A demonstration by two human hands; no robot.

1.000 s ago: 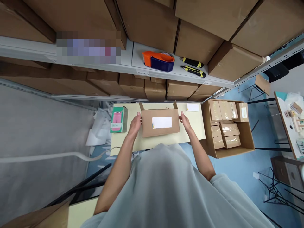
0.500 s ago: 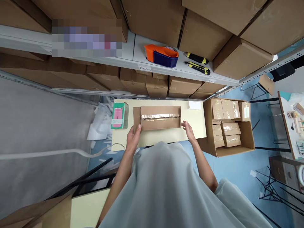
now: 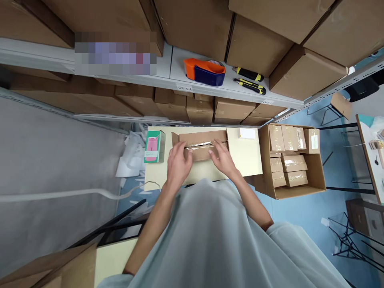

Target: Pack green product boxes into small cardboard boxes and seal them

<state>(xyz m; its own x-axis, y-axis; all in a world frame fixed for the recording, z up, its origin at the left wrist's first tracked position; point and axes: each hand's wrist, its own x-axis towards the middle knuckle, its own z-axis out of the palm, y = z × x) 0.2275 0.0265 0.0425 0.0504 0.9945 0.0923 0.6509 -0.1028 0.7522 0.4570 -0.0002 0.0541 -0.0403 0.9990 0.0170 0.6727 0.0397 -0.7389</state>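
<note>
Hands number two in the head view, the left hand [image 3: 179, 162] and the right hand [image 3: 223, 161], both over one cardboard box [image 3: 200, 154] lying on the pale yellow table [image 3: 244, 158]. Fingers [image 3: 180, 147] of both are parted and loosely bent across its top, beside the one taped seam [image 3: 198, 145], clasping nothing; how firmly they press, I cannot tell. One green-and-pink box [image 3: 153, 146] sits left of it, and one small white box [image 3: 247, 133] lies to its right. Above, the grey shelf [image 3: 163, 81] bears one orange-and-blue tape dispenser [image 3: 207, 73] and two yellow-and-black cutters [image 3: 249, 74], side by side. Right of the table, one large carton [image 3: 315, 176] holds at least eight smaller taped boxes [image 3: 295, 163].
</note>
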